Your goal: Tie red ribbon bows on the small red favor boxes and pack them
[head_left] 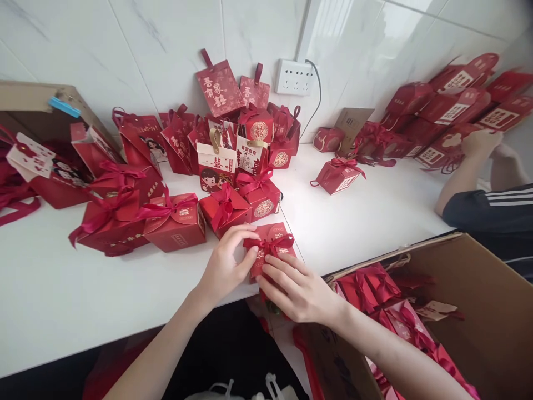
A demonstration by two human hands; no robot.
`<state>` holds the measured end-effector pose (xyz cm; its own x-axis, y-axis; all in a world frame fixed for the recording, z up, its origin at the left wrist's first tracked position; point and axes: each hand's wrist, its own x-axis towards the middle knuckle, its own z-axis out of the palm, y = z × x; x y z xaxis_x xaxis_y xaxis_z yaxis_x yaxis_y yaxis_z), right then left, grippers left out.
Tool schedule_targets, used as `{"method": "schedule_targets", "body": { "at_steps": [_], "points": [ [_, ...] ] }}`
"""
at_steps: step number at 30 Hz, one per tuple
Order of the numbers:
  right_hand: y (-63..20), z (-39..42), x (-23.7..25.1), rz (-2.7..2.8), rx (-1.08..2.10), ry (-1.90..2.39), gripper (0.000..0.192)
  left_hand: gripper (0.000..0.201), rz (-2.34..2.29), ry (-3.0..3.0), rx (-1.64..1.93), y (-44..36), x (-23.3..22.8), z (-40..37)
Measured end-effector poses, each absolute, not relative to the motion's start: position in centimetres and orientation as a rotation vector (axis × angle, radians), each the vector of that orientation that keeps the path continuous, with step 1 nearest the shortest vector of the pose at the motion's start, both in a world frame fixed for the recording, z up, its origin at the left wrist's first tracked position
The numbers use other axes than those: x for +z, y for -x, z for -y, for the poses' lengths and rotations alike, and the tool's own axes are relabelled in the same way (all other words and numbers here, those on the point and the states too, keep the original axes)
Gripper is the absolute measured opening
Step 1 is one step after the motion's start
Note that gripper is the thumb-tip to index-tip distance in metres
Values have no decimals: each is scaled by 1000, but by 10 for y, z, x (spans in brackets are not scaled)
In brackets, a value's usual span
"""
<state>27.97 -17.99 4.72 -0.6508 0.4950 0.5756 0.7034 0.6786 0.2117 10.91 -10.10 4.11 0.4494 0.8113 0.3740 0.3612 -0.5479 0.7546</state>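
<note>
With fingers holding the red gift box, the left hand and right hand are seemingly neatening its ribbon bow, likely next needing gentle, even tension.

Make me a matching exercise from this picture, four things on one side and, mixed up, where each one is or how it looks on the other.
Things
1. White socket panel
2. Blue strip
3. Right-hand carton
4. Ribboned box at the table's front edge

Places and states
A. Open, with red boxes inside
B. Touched by the left hand and right hand
C. On the tiled wall
D. On the left-hand carton

Pairs: 1-C, 2-D, 3-A, 4-B
</note>
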Motion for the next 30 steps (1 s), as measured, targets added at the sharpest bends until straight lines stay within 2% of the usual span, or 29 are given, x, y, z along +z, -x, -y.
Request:
{"method": "schedule_targets", "body": {
  "at_steps": [8, 14, 16, 19, 22, 24, 27, 30],
  "points": [
    [-291, 200, 49, 2365, -452, 862, 28, 12, -1033, -2142, 1000, -110, 37, 103],
    [-281, 205, 40, 2437, -499, 750, 21, 22, -1019, -2107, 1077, -105, 37, 100],
    [-283, 207, 47, 2393, -446, 656, 32, 21, -1083, -2037, 1120, -101, 40, 98],
    [-294, 203, 62, 2161, -222, 723, 42, 23, -1278, -1926, 1011, -99, 49, 97],
    [-310, 181, 69, 1813, 39, 1242, 45, 38, -1385, -1841, 708, -102, 57, 97],
    [-315, 160, 68, 1643, 343, 1627, 50, 42, -1368, -1808, 602, -106, 59, 97],
    [-315, 136, 62, 1498, 766, 1882, 55, 36, -1297, -1757, 658, -111, 57, 101],
    [-311, 130, 59, 1482, 901, 1890, 52, 34, -1243, -1666, 768, -113, 52, 107]
  ]
}}
